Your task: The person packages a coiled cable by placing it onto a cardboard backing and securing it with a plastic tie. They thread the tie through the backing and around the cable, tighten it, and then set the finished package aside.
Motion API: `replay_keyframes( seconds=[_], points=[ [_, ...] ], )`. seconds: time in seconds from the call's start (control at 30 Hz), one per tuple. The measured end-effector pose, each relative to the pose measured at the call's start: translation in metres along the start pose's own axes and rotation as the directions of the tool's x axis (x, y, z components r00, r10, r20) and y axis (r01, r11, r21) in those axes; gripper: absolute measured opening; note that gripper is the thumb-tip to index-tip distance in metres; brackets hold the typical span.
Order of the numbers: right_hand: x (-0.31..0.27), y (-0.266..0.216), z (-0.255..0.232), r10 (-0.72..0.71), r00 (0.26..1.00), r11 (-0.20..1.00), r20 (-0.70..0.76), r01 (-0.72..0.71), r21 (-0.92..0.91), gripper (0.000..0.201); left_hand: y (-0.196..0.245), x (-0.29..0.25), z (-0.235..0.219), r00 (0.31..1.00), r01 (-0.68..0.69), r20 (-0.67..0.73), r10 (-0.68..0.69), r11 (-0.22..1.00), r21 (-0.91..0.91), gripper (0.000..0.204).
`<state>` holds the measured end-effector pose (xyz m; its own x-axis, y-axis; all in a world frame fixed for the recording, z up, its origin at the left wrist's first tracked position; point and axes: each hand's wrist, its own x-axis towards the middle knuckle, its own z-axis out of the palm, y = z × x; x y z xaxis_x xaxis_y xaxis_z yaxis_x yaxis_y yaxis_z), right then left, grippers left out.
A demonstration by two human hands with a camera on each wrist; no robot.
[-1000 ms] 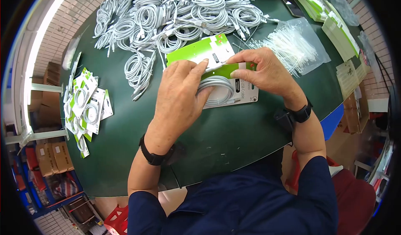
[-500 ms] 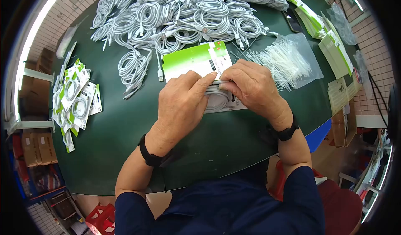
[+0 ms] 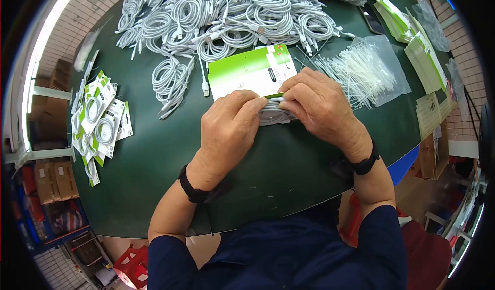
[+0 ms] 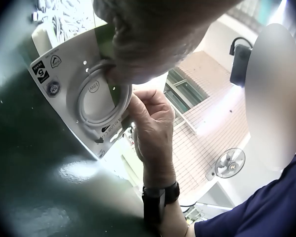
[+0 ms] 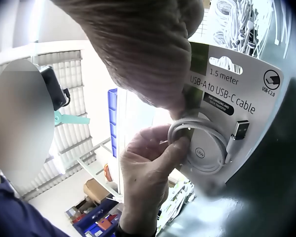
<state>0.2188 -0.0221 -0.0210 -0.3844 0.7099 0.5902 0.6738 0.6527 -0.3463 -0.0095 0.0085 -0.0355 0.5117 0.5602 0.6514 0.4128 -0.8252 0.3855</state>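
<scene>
A white and green packaging card [image 5: 259, 89] printed "USB-A to USB-C cable" is held up between both hands, tilted steeply in the head view. A coiled white USB cable [image 3: 276, 116] lies against its face, with a metal plug showing in the right wrist view. My left hand [image 3: 229, 122] pinches the card and coil with thumb and fingers from the left. From the right, my right hand [image 3: 322, 109] pinches the same edge, its fingertips close to the left ones. Just beyond the hands lies another green and white card [image 3: 232, 70], flat on the table.
A heap of coiled cables [image 3: 221, 19] covers the far side of the green table [image 3: 258, 187]. White cable ties [image 3: 356, 70] on a plastic bag lie to the right, stacked cards [image 3: 425, 58] beyond them. Carded cables [image 3: 98, 114] pile up at left.
My right hand has come left, close to the left hand, its fingers now pinching beside the left fingertips. The card has tipped up, so its printed face no longer shows from above.
</scene>
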Motion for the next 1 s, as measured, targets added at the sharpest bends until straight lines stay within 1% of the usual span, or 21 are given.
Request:
replay_keyframes(
  seconds=[0.1,0.2,0.4,0.53,0.63,0.73,0.77,0.8,0.87,0.9,0.93,1.0],
  points=[
    [0.0,-0.001,0.0,-0.007,1.0,1.0,0.004,0.007,0.025,0.022,0.0,-0.002,-0.002,0.999,-0.044,-0.013,0.045,0.998,0.041,0.031],
    [-0.001,-0.001,0.0,-0.014,1.0,0.999,-0.007,0.014,0.049,0.022,0.001,-0.003,0.0,0.998,-0.05,-0.02,0.051,0.997,0.061,0.029],
    [0.0,-0.001,-0.001,-0.009,1.0,0.997,-0.007,0.01,0.078,0.023,0.0,-0.003,-0.001,0.995,-0.098,0.002,0.098,0.994,0.039,0.03],
    [0.0,0.0,-0.001,0.001,1.0,0.996,0.008,-0.002,0.09,0.024,-0.001,-0.004,-0.001,0.996,-0.094,0.011,0.093,0.995,0.028,0.031],
    [0.002,-0.002,-0.006,0.039,0.999,0.986,-0.009,-0.037,0.161,0.023,0.0,-0.003,-0.002,0.997,-0.081,0.021,0.081,0.996,0.038,0.031],
    [0.0,0.006,-0.014,0.279,0.956,0.925,-0.089,-0.242,0.294,0.022,0.001,-0.003,-0.002,0.997,-0.081,0.017,0.081,0.996,0.037,0.031],
    [-0.001,0.015,-0.02,0.337,0.937,0.915,-0.087,-0.305,0.263,0.019,0.001,-0.003,-0.002,0.997,-0.083,0.011,0.083,0.996,0.034,0.031],
    [-0.003,0.024,-0.024,0.419,0.905,0.902,-0.069,-0.406,0.145,0.019,0.001,-0.003,-0.002,0.996,-0.084,0.005,0.084,0.996,0.029,0.031],
    [-0.012,0.045,-0.027,0.574,0.816,0.81,-0.072,-0.578,-0.095,0.02,0.003,-0.003,-0.003,0.996,-0.084,0.006,0.084,0.996,0.027,0.03],
    [-0.016,0.053,-0.028,0.595,0.802,0.777,-0.042,-0.588,-0.225,0.021,0.003,-0.003,-0.003,0.997,-0.08,0.006,0.08,0.996,0.027,0.03],
    [-0.019,0.057,-0.03,0.626,0.78,0.741,0.017,-0.587,-0.325,0.022,0.003,-0.004,-0.003,0.997,-0.076,0.007,0.076,0.997,0.028,0.03],
    [-0.022,0.061,-0.031,0.693,0.711,0.658,0.121,-0.554,-0.51,0.022,0.003,-0.004,-0.003,0.997,-0.075,0.003,0.075,0.997,0.028,0.03]
  ],
)
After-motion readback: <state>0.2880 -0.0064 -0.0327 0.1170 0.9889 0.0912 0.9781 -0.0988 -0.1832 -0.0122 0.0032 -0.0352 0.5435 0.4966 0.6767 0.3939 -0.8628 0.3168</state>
